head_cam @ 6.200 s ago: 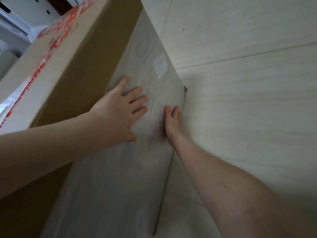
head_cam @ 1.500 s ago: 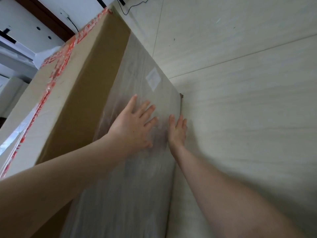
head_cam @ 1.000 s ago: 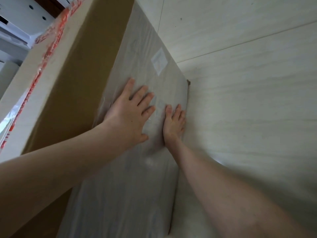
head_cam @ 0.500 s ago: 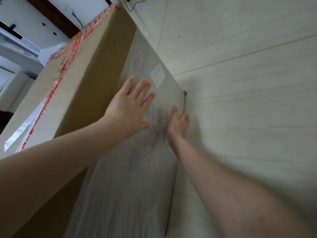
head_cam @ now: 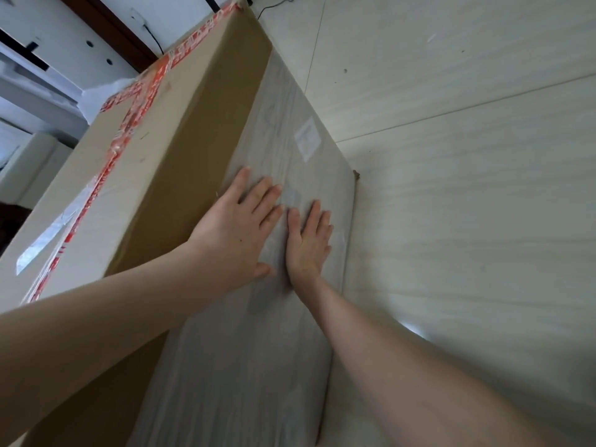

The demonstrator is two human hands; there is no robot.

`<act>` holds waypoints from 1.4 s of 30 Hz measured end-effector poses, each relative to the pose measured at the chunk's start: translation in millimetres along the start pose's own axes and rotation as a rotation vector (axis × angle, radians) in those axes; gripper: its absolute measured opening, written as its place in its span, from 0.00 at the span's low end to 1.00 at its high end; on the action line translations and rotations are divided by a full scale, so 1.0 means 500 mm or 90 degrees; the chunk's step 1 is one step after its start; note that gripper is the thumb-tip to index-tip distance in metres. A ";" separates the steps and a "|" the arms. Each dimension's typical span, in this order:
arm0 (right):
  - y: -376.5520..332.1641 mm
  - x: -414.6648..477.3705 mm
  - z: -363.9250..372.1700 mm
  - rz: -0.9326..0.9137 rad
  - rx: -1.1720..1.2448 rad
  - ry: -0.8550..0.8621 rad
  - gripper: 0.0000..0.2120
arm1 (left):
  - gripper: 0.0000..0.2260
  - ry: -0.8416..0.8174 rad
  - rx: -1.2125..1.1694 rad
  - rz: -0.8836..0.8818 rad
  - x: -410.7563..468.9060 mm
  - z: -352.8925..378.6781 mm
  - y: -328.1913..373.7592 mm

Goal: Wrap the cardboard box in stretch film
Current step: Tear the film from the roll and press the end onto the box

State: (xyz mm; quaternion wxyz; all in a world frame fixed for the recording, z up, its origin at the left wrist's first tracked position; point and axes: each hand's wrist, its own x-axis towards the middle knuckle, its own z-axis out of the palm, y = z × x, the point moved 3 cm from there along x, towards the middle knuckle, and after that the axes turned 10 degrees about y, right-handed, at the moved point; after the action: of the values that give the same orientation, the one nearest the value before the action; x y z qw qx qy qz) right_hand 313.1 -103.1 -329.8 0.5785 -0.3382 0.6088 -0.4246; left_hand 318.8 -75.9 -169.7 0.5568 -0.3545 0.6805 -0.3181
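both palms flat on the stretch film [head_cam: 258,366], left hand [head_cam: 237,232] and right hand [head_cam: 308,245] gripping nothing. the film looks thin and clingy over the stiff cardboard box [head_cam: 180,169]; take that box by its 12 o'clock edge.

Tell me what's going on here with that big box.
A person presses the left hand and right hand flat, side by side, on the stretch film covering the lower side of a large cardboard box on the floor. The strip above the film and the top, sealed with red tape, are bare cardboard.

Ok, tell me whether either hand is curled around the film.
No, the left hand and right hand lie flat on the stretch film, fingers straight.
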 end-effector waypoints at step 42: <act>-0.028 0.119 -0.003 0.024 0.003 0.052 0.31 | 0.35 -0.015 -0.069 0.033 0.069 -0.009 0.025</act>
State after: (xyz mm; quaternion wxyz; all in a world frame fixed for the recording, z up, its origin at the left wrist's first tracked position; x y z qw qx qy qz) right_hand 304.5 -162.4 -342.1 0.5620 -0.3081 0.6370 -0.4284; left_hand 308.4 -97.6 -197.7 0.5530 -0.3701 0.6989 -0.2621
